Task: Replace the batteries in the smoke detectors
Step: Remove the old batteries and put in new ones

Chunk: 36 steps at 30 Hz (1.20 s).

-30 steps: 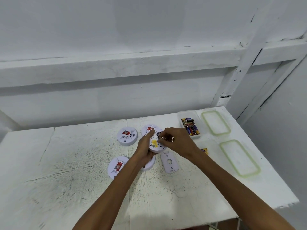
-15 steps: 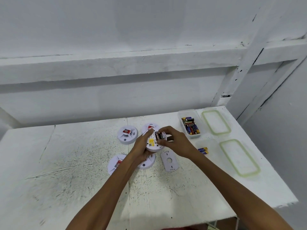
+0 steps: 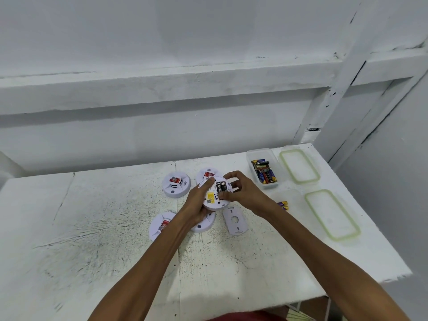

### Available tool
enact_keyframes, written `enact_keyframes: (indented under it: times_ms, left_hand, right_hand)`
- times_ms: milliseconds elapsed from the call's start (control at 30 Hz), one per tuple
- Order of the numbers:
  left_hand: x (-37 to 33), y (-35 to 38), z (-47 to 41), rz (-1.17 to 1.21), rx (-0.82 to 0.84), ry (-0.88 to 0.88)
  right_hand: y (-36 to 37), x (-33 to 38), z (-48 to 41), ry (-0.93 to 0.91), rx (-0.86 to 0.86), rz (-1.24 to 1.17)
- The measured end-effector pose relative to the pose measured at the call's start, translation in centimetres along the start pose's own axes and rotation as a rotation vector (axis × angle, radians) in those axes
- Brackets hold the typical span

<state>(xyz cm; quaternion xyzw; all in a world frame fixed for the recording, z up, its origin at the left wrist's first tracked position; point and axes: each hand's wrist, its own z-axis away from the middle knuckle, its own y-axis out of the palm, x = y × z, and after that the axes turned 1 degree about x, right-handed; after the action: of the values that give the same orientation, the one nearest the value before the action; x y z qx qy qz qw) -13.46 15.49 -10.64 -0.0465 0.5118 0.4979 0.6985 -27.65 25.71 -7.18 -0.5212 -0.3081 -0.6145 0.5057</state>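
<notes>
Bright, flat, cool light spreads evenly over the white worktop (image 3: 104, 239) and wall (image 3: 185, 31), with just a soft grey shadow band under the ledge (image 3: 162, 91). Wide-angle bend bows that ledge and leans the beams (image 3: 335, 89) at the right edge; the batteries (image 3: 264, 173) look slightly soft.

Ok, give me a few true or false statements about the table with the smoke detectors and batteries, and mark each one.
1. The left hand holds a smoke detector back side up. True.
2. The other hand is idle, touching nothing. False: the right hand has its thumb and fingers on the held smoke detector, at its open battery compartment.
3. A white cover plate lies on the table near the hands. True.
4. The far box is empty. False: the container holds several batteries.
5. Both green-rimmed covers are clipped on. False: the lids lie loose on the table.
</notes>
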Motion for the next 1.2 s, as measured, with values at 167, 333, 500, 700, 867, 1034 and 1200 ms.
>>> enact_keyframes:
  times_ms: [167, 333, 500, 700, 867, 1034, 1200]
  left_hand:
    - [-0.9, -0.3, 0.6, 0.071, 0.032, 0.002]
    - [-1.4, -0.3, 1.1, 0.095, 0.045, -0.020]
    - [-1.0, -0.2, 1.3, 0.099, 0.021, 0.035]
    - [-0.7, -0.8, 0.8, 0.043, -0.086, 0.083]
    - [-0.4, -0.9, 0.5, 0.034, -0.121, 0.091]
    - [-0.3, -0.8, 0.7, 0.033, -0.104, 0.047]
    - [-0.2, -0.5, 1.3, 0.092, -0.003, 0.033]
  right_hand:
    - [0.1, 0.7, -0.1, 0.002, 0.061, -0.037]
    - [-0.3, 0.8, -0.3, 0.061, 0.103, -0.198]
    - [0.1, 1.1, -0.2, 0.075, 0.098, -0.274]
    - [0.2, -1.8, -0.5, 0.277, -0.154, 0.254]
    - [1.8, -5.0, 0.7, 0.264, -0.072, 0.870]
    - [3.5, -5.4, 0.9, 0.318, -0.065, 1.018]
    - [3.5, -5.5, 0.2, 0.322, -0.087, 0.904]
